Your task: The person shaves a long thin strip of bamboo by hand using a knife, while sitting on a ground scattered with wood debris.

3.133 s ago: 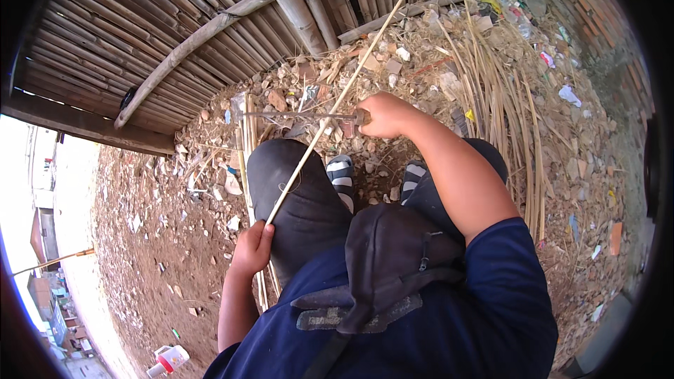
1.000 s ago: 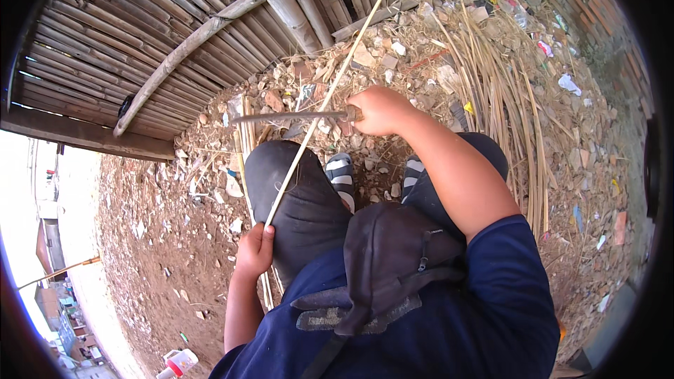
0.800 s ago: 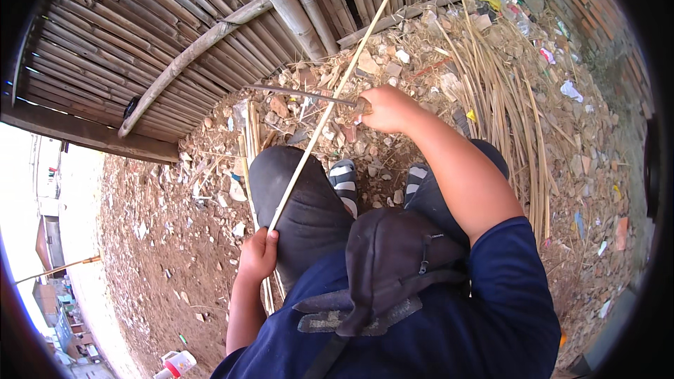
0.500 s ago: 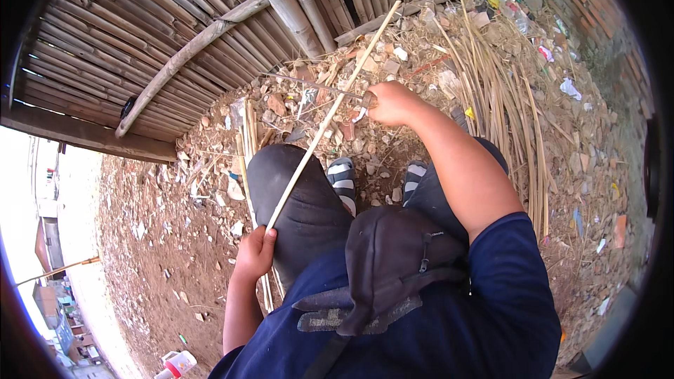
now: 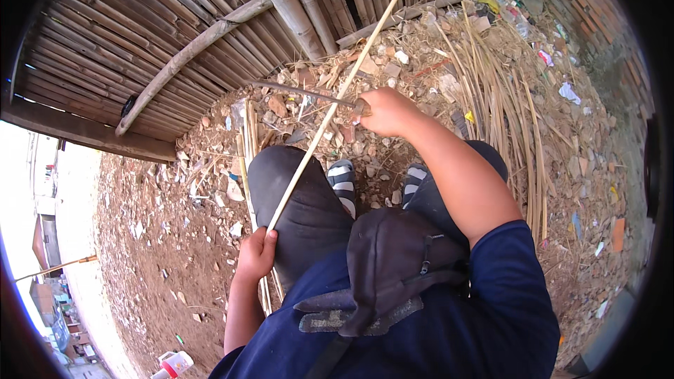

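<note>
My left hand [image 5: 257, 255] is closed around the near end of a long pale bamboo strip [image 5: 314, 144]. The strip slants up across my left thigh to the far right, its far end free in the air. In my right hand [image 5: 386, 111] is the handle of a long-bladed knife [image 5: 298, 90], its dark blade pointing left. The blade crosses the strip close to my right hand; whether it is cutting into it I cannot tell.
A bundle of split strips [image 5: 502, 98] lies on the ground to the right. More strips [image 5: 250, 133] lie beside my left knee. A bamboo slat wall [image 5: 189, 14] stands ahead, a brick wall [image 5: 600, 21] at the far right. Stones and litter cover the ground.
My right hand has moved slightly left and nearer, and the knife blade has turned so that more of its flat side shows. The strip's far end has shifted a little farther away.
</note>
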The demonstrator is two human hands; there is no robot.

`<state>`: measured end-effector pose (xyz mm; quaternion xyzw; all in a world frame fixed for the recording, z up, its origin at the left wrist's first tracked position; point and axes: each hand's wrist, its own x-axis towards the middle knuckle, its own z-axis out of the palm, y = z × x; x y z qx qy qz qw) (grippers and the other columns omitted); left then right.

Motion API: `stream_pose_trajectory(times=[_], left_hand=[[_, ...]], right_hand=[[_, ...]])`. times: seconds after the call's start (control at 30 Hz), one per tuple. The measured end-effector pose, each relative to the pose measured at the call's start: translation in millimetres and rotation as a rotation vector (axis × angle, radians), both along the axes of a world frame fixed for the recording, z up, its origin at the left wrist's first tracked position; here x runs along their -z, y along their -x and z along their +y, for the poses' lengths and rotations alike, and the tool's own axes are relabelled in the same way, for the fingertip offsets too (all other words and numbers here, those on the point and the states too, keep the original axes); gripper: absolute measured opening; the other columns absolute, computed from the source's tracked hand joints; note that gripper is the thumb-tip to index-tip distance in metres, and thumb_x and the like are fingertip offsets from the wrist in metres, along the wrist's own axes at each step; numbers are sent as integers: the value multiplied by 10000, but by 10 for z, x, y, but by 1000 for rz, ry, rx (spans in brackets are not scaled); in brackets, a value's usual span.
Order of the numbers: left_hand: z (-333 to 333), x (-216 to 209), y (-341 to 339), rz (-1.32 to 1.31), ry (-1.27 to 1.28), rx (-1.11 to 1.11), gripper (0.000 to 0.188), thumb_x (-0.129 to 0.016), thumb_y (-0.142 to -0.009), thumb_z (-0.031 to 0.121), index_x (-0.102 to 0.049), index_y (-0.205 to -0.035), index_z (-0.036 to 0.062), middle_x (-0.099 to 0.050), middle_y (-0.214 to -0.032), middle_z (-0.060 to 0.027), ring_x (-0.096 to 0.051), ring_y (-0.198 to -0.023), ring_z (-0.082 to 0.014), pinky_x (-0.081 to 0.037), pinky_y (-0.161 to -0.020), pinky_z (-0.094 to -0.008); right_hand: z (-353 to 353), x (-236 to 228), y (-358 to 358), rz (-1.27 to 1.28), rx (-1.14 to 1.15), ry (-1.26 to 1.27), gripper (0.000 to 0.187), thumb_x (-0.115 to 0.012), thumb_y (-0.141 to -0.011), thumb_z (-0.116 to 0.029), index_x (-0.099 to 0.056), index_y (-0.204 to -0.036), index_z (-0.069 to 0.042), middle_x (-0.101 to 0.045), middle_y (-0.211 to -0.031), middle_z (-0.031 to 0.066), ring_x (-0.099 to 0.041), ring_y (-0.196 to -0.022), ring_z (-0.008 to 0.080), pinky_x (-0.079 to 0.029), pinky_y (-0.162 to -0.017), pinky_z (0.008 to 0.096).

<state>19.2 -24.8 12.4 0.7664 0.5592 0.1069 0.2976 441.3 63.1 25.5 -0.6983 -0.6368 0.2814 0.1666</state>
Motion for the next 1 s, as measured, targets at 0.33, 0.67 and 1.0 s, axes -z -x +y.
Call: stream_pose_trajectory(times=[0.33, 0.67, 1.0], left_hand=[[1, -1, -23, 22, -36, 19, 435, -565, -1044, 322, -505, -748, 9, -553, -607, -213, -554, -555, -394, -433, -553, -465], [-32, 95, 17, -22, -28, -4, 446, -562, -1053, 319, -487, -735, 15, -541, -596, -170, -510, -526, -294, -431, -542, -421], [-54, 122, 26, -7, -85, -24, 452, -566, -1043, 335, -502, -738, 9, -562, -614, -220, -569, -565, -400, -446, -558, -463]], right_hand=[[108, 168, -346, 23, 166, -30, 279, -695, -824, -219, -709, -1024, -26, -723, -1028, 218, -696, -1010, 370, -551, -876, 448], [-106, -25, 46, -48, -259, 7, 179, -701, -782, -202, -701, -938, -113, -711, -874, 145, -704, -869, 338, -555, -777, 464], [-77, -178, 29, 15, -38, 47, 232, -672, -825, -199, -706, -1027, -91, -720, -946, 164, -711, -950, 344, -565, -841, 474]])
